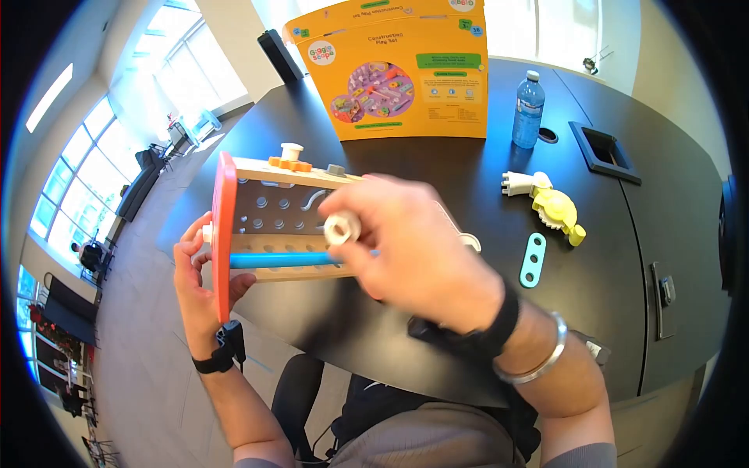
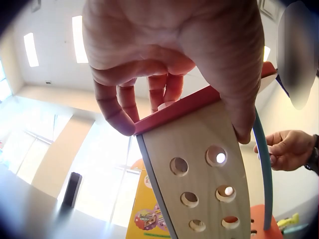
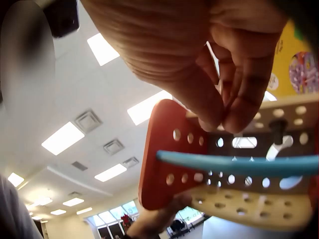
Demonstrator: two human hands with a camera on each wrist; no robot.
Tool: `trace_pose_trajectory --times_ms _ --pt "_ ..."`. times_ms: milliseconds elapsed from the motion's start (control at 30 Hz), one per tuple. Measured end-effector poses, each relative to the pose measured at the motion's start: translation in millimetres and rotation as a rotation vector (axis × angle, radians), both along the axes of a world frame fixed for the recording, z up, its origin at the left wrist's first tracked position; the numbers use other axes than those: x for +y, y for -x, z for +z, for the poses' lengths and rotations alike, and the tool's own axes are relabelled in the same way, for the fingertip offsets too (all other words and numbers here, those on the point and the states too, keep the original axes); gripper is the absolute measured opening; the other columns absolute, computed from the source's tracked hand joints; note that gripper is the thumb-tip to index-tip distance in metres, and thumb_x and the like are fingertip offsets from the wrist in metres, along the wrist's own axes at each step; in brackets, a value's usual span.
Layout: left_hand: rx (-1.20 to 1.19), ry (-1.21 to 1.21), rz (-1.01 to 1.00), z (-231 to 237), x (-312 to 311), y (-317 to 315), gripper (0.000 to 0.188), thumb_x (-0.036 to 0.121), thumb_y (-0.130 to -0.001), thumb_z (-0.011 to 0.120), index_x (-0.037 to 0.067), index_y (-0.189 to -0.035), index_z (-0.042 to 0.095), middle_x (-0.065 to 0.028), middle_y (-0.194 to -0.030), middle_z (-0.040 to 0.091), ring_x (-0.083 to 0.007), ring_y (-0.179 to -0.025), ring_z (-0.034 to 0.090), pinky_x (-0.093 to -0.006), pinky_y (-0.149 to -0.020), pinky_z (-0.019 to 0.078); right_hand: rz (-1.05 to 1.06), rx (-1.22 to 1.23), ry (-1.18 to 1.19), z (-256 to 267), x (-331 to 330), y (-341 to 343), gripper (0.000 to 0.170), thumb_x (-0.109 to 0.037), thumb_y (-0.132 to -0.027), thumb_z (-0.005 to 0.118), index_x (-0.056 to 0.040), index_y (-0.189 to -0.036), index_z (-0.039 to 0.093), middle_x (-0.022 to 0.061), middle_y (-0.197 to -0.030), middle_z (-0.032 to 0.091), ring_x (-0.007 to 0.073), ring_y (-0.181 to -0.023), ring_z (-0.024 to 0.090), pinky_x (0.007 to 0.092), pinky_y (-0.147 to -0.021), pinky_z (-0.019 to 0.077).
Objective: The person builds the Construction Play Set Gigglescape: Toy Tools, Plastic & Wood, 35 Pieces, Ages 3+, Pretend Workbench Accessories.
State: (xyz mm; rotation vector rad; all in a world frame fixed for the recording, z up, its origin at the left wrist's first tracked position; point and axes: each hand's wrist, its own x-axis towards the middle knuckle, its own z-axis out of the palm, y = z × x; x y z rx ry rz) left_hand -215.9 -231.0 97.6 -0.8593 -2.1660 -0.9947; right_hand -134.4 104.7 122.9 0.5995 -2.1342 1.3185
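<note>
A toy toolbox with red end panels [image 1: 224, 234], perforated wooden sides [image 2: 204, 174] and a blue rod [image 1: 281, 260] is held tilted above the table. My left hand [image 1: 195, 273] grips its left red end, with fingers on the outer face and the thumb at the wooden edge. My right hand [image 1: 421, 249] pinches a cream nut [image 1: 342, 228] in front of the toolbox's open side; in the right wrist view the fingertips hide most of it. An orange gear [image 1: 289, 164] with a cream bolt head [image 1: 292, 150] sits on the upper wooden side.
On the black table [image 1: 468, 327] stand a yellow box [image 1: 413, 47] at the back and a water bottle [image 1: 528, 113]. To the right lie yellow toy pieces [image 1: 555, 209], a teal strip with holes [image 1: 533, 250] and a black square-rimmed fixture [image 1: 575, 140].
</note>
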Motion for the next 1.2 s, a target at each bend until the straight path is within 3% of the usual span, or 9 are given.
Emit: trace_pose_trajectory --times_ms 67,200,267,300,400,433,533,700,1200 --pt "-0.011 0.020 -0.005 -4.8 -1.1 -15.7 0.086 0.021 -0.070 0.110 0.011 -0.135 0.055 -0.0195 -0.162 0.061 -0.0258 -0.129 0.071 -0.0396 -0.098 0.0564 -0.027 -0.010 -0.049 -22.2 -24.5 -1.8 0.029 -0.007 -0.092 0.084 0.0035 -0.116 0.071 0.0212 -0.106 0.073 0.0406 -0.093 0.074 0.0467 -0.090 0.0597" --pt "0.000 0.058 0.020 -21.3 1.2 -33.7 0.088 0.025 -0.067 0.112 0.002 -0.135 0.061 -0.0157 -0.149 0.065 -0.0266 -0.128 0.071 -0.0437 -0.103 0.0597 -0.090 0.128 -0.108 -45.9 -51.8 18.0 0.025 -0.015 -0.100 0.079 0.0005 -0.116 0.067 0.0206 -0.099 0.073 0.0441 -0.098 0.071 0.0537 -0.097 0.0521" --pt "-0.006 0.109 0.080 -33.1 -1.5 -38.6 0.088 0.027 -0.065 0.112 0.001 -0.132 0.062 -0.0146 -0.148 0.065 -0.0272 -0.125 0.071 -0.0432 -0.102 0.0603 0.012 -0.174 -0.135 -54.4 -58.2 19.3 0.023 -0.019 -0.107 0.072 -0.0026 -0.120 0.063 0.0179 -0.091 0.073 0.0430 -0.100 0.071 0.0593 -0.103 0.0476" --pt "-0.065 0.050 0.091 -39.2 1.3 -39.1 0.091 0.025 -0.063 0.113 0.001 -0.135 0.063 -0.0133 -0.144 0.067 -0.0264 -0.122 0.071 -0.0427 -0.101 0.0600 0.003 -0.099 -0.131 -62.9 -62.5 20.9 0.023 -0.023 -0.110 0.068 -0.0053 -0.123 0.061 0.0147 -0.090 0.074 0.0412 -0.098 0.071 0.0595 -0.101 0.0423" --pt "-0.120 0.129 0.142 -45.6 3.3 -39.4 0.091 0.014 -0.061 0.111 -0.001 -0.139 0.067 -0.0127 -0.140 0.073 -0.0261 -0.124 0.071 -0.0441 -0.104 0.0592 0.021 -0.105 -0.079 -68.7 -64.1 13.1 0.023 -0.023 -0.109 0.070 -0.0064 -0.123 0.060 0.0124 -0.090 0.076 0.0371 -0.098 0.071 0.0534 -0.099 0.0382" --pt "-0.124 0.126 0.144 -46.5 6.0 -39.8 0.091 0.014 -0.061 0.111 -0.001 -0.139 0.067 -0.0127 -0.140 0.073 -0.0261 -0.124 0.071 -0.0441 -0.104 0.0592 0.038 -0.083 -0.036 -66.1 -62.9 9.9 0.020 -0.019 -0.107 0.069 -0.0036 -0.110 0.057 0.0188 -0.089 0.075 0.0429 -0.101 0.072 0.0549 -0.092 0.0364" --pt "-0.107 0.161 0.172 -51.3 3.1 -41.3 0.069 0.007 -0.071 0.104 -0.002 -0.132 0.072 -0.0116 -0.130 0.078 -0.0200 -0.114 0.074 -0.0388 -0.096 0.0608 0.027 -0.081 -0.080 -72.4 -56.4 12.8 0.022 -0.019 -0.105 0.072 -0.0041 -0.112 0.056 0.0185 -0.090 0.075 0.0429 -0.100 0.072 0.0550 -0.091 0.0365" --pt "-0.615 -0.179 -0.091 -79.5 -27.7 -32.3 0.039 -0.006 -0.101 0.077 -0.006 -0.139 0.067 -0.0095 -0.135 0.077 -0.0133 -0.120 0.073 -0.0309 -0.102 0.0608 0.053 -0.198 -0.210 -68.0 -34.7 12.5 0.021 -0.019 -0.104 0.074 -0.0109 -0.119 0.062 0.0109 -0.096 0.074 0.0328 -0.099 0.070 0.0462 -0.099 0.0372" --pt "-0.671 -0.196 -0.035 -84.6 -0.2 -40.6 0.028 -0.007 -0.095 0.084 -0.007 -0.122 0.078 0.0002 -0.112 0.072 -0.0070 -0.102 0.070 -0.0268 -0.089 0.0622 0.071 -0.376 -0.414 -49.9 -18.9 -0.3 0.023 -0.020 -0.103 0.074 -0.0079 -0.121 0.064 0.0150 -0.100 0.075 0.0342 -0.103 0.070 0.0452 -0.103 0.0385"
